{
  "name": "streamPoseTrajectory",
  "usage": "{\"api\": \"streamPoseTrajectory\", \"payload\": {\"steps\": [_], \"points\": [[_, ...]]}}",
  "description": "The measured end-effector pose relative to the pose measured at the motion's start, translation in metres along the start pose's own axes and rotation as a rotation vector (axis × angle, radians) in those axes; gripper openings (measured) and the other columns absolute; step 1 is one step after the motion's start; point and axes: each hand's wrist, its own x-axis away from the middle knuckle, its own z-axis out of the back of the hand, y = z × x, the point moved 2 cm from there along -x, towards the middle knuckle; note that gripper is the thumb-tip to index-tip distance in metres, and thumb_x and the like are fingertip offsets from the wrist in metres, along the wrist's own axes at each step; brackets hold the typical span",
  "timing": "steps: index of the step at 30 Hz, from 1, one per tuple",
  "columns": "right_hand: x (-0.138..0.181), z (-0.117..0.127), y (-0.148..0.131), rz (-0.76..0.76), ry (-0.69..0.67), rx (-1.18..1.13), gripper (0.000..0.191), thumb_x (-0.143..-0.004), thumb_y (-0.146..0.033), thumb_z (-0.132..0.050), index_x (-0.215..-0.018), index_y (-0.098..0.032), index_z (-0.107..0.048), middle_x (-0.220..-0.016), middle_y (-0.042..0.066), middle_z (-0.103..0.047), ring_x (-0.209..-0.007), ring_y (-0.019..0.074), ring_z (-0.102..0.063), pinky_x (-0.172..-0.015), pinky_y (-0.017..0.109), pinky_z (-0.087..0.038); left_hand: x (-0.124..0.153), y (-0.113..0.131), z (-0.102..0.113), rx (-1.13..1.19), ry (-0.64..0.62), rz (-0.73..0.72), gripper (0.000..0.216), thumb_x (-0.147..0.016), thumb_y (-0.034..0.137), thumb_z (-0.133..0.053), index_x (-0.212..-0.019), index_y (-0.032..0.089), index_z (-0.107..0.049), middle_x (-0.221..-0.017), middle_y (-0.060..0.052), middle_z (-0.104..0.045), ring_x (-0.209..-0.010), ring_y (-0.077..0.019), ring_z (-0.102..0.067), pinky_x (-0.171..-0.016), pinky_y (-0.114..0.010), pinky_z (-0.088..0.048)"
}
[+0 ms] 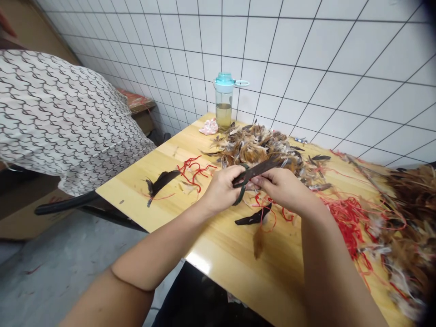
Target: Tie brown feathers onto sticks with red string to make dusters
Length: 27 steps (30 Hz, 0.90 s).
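My left hand (223, 188) is closed around the dark-handled scissors (257, 170) above the middle of the table. Their dark blades point right and away from me, passing over the fingers of my right hand (284, 186). Thumb and fingers of that hand are pinched together just below the blades; what is between them is hidden. Behind both hands lies a heap of brown and white feathers (250, 147). Below them, on the wood, are a black feather (254, 215), a small brown feather (258, 243) and loose red strings (269, 220).
The wooden table (218, 245) meets a white tiled wall (289, 54). At the back stands a bottle (224, 102) beside crumpled tissue (208, 127). Tangled red string (347, 222) and more brown feathers (408, 204) cover the right side. A person in a patterned shirt (61, 113) is at left.
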Motion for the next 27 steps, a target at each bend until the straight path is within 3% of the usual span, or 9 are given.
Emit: {"api": "streamPoseTrajectory", "payload": {"steps": [10, 18, 21, 27], "points": [[0.006, 0.019, 0.007, -0.069, 0.068, -0.045, 0.029, -0.087, -0.038, -0.046, -0.071, -0.019, -0.061, -0.067, 0.000, -0.062, -0.064, 0.0133, -0.054, -0.061, 0.024, -0.038, -0.006, -0.005, 0.018, 0.143, 0.301, 0.161, 0.017, -0.073, 0.030, -0.068, -0.081, 0.017, -0.062, -0.070, 0.003, -0.056, -0.064, -0.0094, -0.048, -0.061, -0.020, -0.040], [0.012, 0.033, 0.022, -0.082, 0.192, -0.065, 0.030, -0.085, -0.041, -0.048, -0.072, -0.020, -0.065, -0.064, 0.001, -0.061, -0.062, 0.0141, -0.053, -0.058, 0.024, -0.038, -0.006, -0.005, 0.016, 0.101, 0.294, 0.190, 0.024, -0.076, 0.037, -0.066, -0.088, 0.016, -0.065, -0.074, 0.000, -0.061, -0.066, -0.0105, -0.053, -0.063, -0.021, -0.042], [0.015, 0.036, 0.026, -0.107, 0.250, -0.069, 0.029, -0.085, -0.042, -0.050, -0.074, -0.021, -0.066, -0.068, 0.001, -0.064, -0.064, 0.0154, -0.055, -0.061, 0.026, -0.040, -0.003, 0.001, 0.014, 0.185, 0.160, 0.171, 0.029, -0.073, 0.038, -0.070, -0.091, 0.016, -0.066, -0.076, -0.001, -0.063, -0.068, -0.0111, -0.056, -0.066, -0.022, -0.045], [0.019, 0.043, 0.032, -0.130, 0.347, -0.032, 0.028, -0.085, -0.041, -0.050, -0.076, -0.020, -0.067, -0.067, 0.002, -0.065, -0.065, 0.0166, -0.056, -0.061, 0.027, -0.040, 0.008, 0.014, -0.004, 0.529, -0.506, 0.369, 0.036, -0.072, 0.043, -0.073, -0.092, 0.013, -0.069, -0.079, -0.008, -0.068, -0.071, -0.0154, -0.064, -0.064, -0.027, -0.050]]}}
